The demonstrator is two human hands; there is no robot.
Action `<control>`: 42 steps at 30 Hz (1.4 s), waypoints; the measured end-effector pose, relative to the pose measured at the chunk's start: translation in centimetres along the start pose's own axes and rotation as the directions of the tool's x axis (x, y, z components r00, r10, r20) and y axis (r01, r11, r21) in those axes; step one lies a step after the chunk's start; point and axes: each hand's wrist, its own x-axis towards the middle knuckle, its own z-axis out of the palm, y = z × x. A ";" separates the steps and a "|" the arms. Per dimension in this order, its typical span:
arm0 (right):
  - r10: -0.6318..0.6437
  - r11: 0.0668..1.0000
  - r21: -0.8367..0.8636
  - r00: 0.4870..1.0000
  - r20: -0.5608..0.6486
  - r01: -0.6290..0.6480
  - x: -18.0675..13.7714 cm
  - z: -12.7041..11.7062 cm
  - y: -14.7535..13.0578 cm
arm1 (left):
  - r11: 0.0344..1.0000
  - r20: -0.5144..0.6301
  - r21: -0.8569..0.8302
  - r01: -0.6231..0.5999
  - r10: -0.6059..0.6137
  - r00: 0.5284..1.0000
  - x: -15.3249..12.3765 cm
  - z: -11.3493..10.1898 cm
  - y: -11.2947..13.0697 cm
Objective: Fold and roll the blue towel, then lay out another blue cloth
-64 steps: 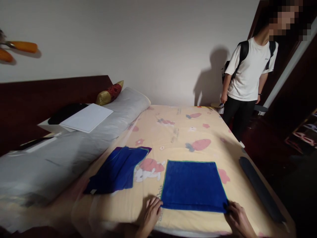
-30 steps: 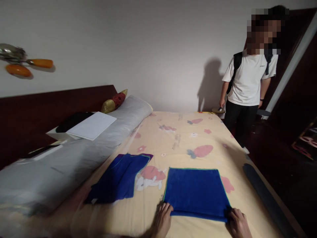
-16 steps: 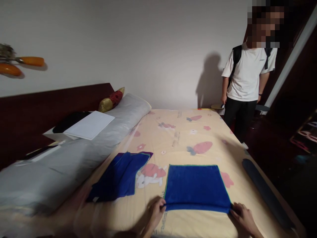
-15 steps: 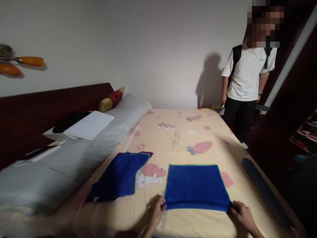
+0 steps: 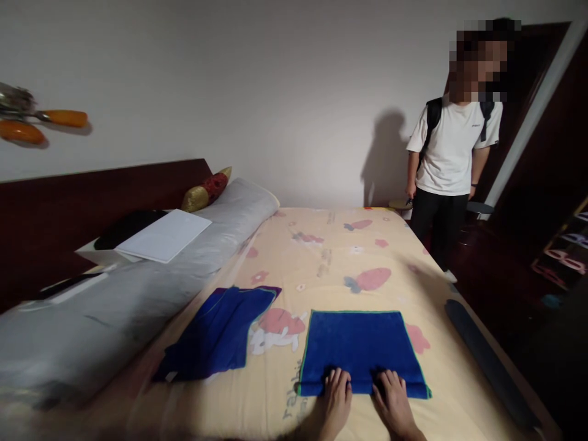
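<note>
- While both hands lie flat in the head view, the left hand (image 5: 337, 401) presses fingers spread on the near edge of the towel (image 5: 361, 352), gripping nothing.
- The right hand (image 5: 394, 404) rests just beside it, palm down, fingers apart and laid on the same near edge, its grip likewise closed on nothing.
- The two hands sit close together near the middle of that edge, not touching each other.
- The towel is blue with a thin green hem, spread flat as a neat rectangle on the bed (image 5: 331, 257), near the bed's front edge.
- A second blue cloth (image 5: 218, 334) lies rumpled to the left of the towel, apart from it, with a patch of printed sheet between them.
- The bed's sheet is pale yellow with pink and blue cartoon prints.
- A long grey bolster (image 5: 138, 288) runs along the bed's left side, below a dark headboard (image 5: 68, 214).
- A white board (image 5: 163, 234) rests on top of the bolster, and a red and gold cushion (image 5: 206, 187) sits at its far end.
- A dark strip (image 5: 487, 361) lies along the bed's right edge.
- A person (image 5: 452, 165) in a white shirt and dark trousers, with backpack straps on the shoulders, stands at the far right corner of the bed, well apart from the hands.
</note>
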 end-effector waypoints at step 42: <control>-0.150 0.988 0.037 0.898 0.413 0.148 -3.7 -5.6 5.0 | 0.895 0.175 0.251 -0.369 0.333 0.927 -2.1 -6.5 -6.0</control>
